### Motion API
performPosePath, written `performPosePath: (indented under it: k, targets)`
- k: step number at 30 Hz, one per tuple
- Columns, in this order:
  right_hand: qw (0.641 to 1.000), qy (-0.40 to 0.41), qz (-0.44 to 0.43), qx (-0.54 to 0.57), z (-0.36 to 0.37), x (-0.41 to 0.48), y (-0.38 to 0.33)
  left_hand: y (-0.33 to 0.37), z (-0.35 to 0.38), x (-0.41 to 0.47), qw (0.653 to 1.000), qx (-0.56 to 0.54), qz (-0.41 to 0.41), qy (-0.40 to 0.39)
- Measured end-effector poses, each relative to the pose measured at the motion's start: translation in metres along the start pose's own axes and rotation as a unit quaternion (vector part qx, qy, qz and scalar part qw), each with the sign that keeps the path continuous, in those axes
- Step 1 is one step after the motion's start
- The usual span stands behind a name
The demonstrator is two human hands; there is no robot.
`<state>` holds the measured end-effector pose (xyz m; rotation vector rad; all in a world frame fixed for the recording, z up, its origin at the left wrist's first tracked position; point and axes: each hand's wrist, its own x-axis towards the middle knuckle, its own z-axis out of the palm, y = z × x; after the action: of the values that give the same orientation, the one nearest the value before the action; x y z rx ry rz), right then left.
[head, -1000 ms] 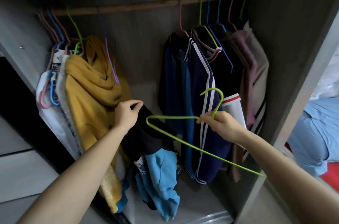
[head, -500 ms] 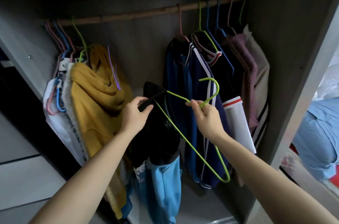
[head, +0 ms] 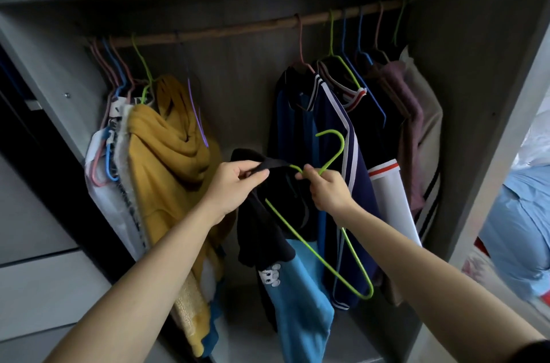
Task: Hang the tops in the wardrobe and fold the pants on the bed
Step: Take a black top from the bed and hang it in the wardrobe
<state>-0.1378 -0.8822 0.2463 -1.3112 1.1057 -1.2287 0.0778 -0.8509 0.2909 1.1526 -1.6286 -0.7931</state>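
Note:
A black and light-blue top [head: 297, 273] with a small cartoon print hangs in front of the open wardrobe. My left hand [head: 235, 184] pinches its black collar edge. My right hand [head: 324, 187] grips a lime-green wire hanger [head: 333, 151] just below the hook. One arm of the hanger runs under the black fabric; the other slants down to the lower right, outside the top. The wooden rail [head: 238, 28] crosses the wardrobe above both hands.
On the rail's left hang a mustard hoodie [head: 172, 160] and pale garments; on its right, a navy striped jacket [head: 333, 130] and several darker tops. A gap of bare rail lies between the groups. Grey wardrobe walls [head: 476, 95] flank them. Light-blue bedding [head: 518, 228] shows at right.
The hanger swung from lying flat to hanging steeply, and its left arm slid into the top's collar. Both hands rose and came closer together.

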Motion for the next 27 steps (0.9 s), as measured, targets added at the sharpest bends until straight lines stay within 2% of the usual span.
performPosePath:
  k: [2, 4, 5, 7, 8, 9, 10, 12, 14, 16, 18, 22, 25, 27]
  targets:
    - [0.999, 0.01, -0.037, 0.01, -0.005, 0.0, -0.014, 0.003, -0.004, 0.004, 0.998, 0.042, 0.023, 0.031]
    - [0.998, 0.007, -0.057, 0.033, -0.012, -0.001, -0.024, 0.005, -0.009, 0.013, 0.977, 0.158, 0.083, 0.113]
    - [0.997, 0.001, -0.067, 0.034, -0.015, -0.003, -0.027, 0.006, -0.012, 0.018, 0.952, 0.243, 0.116, 0.147]
    - [0.996, -0.016, -0.088, 0.02, -0.019, -0.006, -0.033, 0.012, -0.015, 0.029, 0.876, 0.417, 0.176, 0.166]
    - [0.995, -0.025, -0.097, 0.01, -0.021, -0.007, -0.035, 0.015, -0.015, 0.035, 0.841, 0.483, 0.197, 0.143]
    - [0.994, -0.033, -0.106, -0.006, -0.022, -0.008, -0.037, 0.018, -0.014, 0.04, 0.825, 0.518, 0.201, 0.102]
    - [0.992, -0.036, -0.115, -0.025, -0.024, -0.009, -0.04, 0.02, -0.011, 0.044, 0.828, 0.524, 0.192, 0.061]
    - [0.988, -0.034, -0.133, -0.067, -0.032, -0.008, -0.044, 0.022, -0.01, 0.048, 0.86, 0.477, 0.182, 0.007]
    - [0.978, -0.024, -0.164, -0.128, -0.042, -0.007, -0.047, 0.02, -0.012, 0.048, 0.909, 0.38, 0.172, -0.031]
    - [0.963, -0.011, -0.184, -0.196, -0.052, -0.006, -0.048, 0.016, -0.012, 0.046, 0.942, 0.297, 0.137, -0.08]
    - [0.956, 0.015, -0.179, -0.232, -0.058, -0.003, -0.047, 0.012, -0.006, 0.045, 0.953, 0.26, 0.118, -0.102]
    - [0.954, 0.02, -0.175, -0.243, -0.048, 0.001, -0.039, 0.007, 0.015, 0.039, 0.974, 0.19, 0.098, -0.082]
    - [0.96, 0.005, -0.164, -0.228, -0.035, 0.001, -0.033, 0.006, 0.025, 0.04, 0.975, 0.185, 0.085, -0.088]
    - [0.964, 0.029, -0.158, -0.213, -0.03, -0.002, -0.031, 0.001, 0.025, 0.042, 0.974, 0.196, 0.082, -0.078]
